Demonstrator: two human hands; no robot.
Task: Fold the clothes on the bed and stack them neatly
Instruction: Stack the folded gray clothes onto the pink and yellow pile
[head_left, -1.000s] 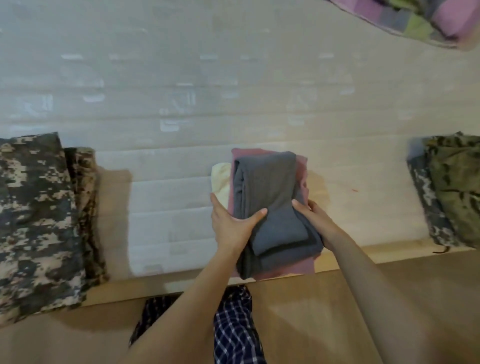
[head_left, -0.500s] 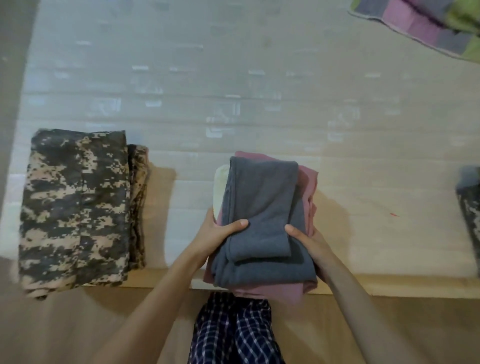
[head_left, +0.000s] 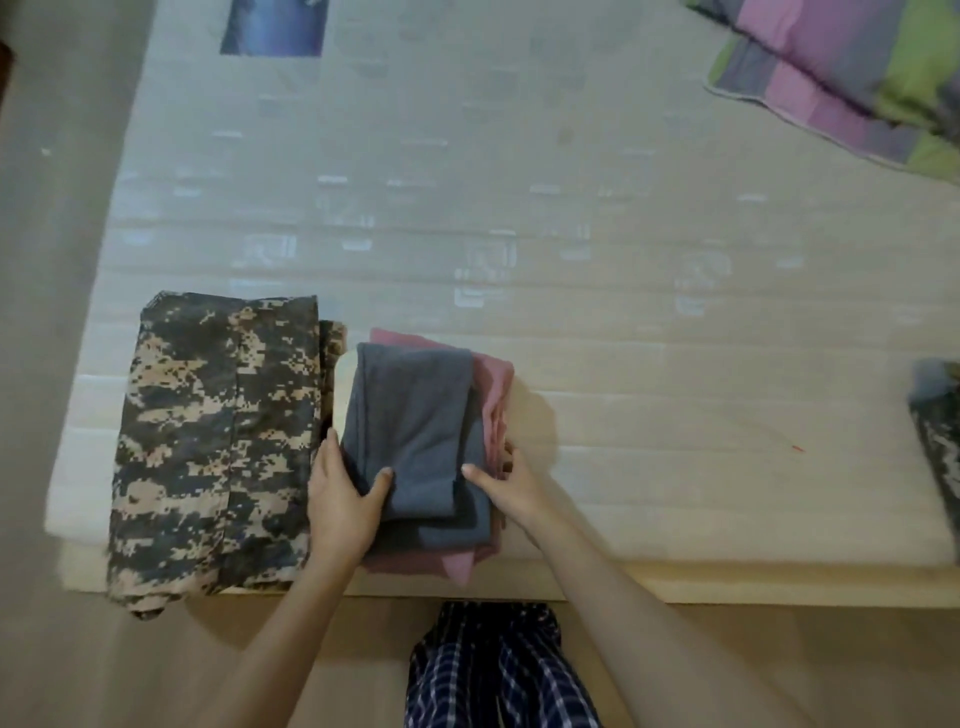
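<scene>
In the lower middle of the frame, near the front edge of the bed (head_left: 623, 312), sits a small pile (head_left: 405, 558) of folded clothes, with a grey top (head_left: 410, 431) over a pink one (head_left: 496, 387). The left hand (head_left: 343, 499) and the right hand (head_left: 511, 486) each grip 1 side of the pile, with thumbs on the grey top and fingers curled round the edges. Folded camouflage clothes (head_left: 208, 441) lie right beside the pile on the left, and a striped blanket (head_left: 857, 67) is in the upper right.

Matt, soft knit cloth is seen in the folded grey garment (head_left: 415, 431) at 7 o'clock, and smooth cloth in the pink garment (head_left: 496, 384) beneath. Printed woven cloth is shown by the camouflage garment (head_left: 218, 436) at 8 o'clock. The mattress (head_left: 571, 260) is quilted, and the bed frame (head_left: 727, 584) is smooth pale wood.
</scene>
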